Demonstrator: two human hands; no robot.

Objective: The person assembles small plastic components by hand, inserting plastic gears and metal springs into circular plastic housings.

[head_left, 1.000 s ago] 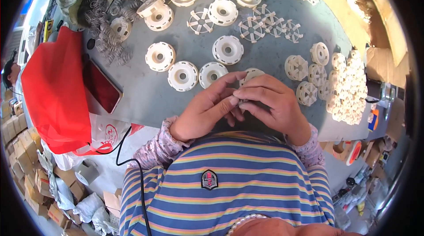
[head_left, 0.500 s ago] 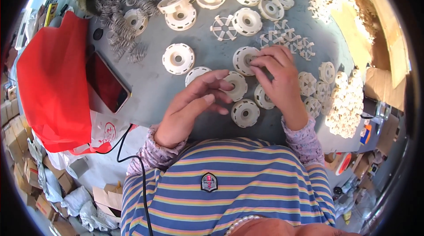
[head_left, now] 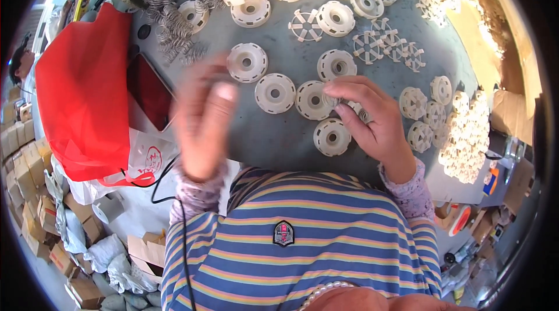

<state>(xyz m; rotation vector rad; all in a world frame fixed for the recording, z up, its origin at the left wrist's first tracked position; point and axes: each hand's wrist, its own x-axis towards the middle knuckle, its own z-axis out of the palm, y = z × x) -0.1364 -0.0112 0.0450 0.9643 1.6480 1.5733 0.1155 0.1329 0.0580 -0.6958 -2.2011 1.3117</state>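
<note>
Thumb and fingers of my right hand [head_left: 374, 114] pinch a small coil spring [head_left: 332, 102] beside the right edge of a white round wheel-like part [head_left: 310, 100]. Another such part [head_left: 337, 66] just above holds a coil spring in its centre. Partly under my right hand, a further round part with a spring [head_left: 362, 114] shows. Nearest me lies one more white round part [head_left: 332, 137]. My left hand [head_left: 205, 114] is smeared by motion, its fingers unclear, left of two white round parts, one lower [head_left: 275, 93] and one higher [head_left: 247, 62].
Loose springs [head_left: 174, 20] are heaped at the far left, by a phone [head_left: 148, 93] and a red bag [head_left: 84, 96]. More white round parts [head_left: 336, 18] and spoked white pieces [head_left: 368, 47] lie farther back. Stacked white parts [head_left: 466, 136] stand right, beside cardboard [head_left: 512, 116].
My left hand has swung left, away from the round parts. My right hand has come down from the upper round part to the one below. The whole view has shifted slightly.
</note>
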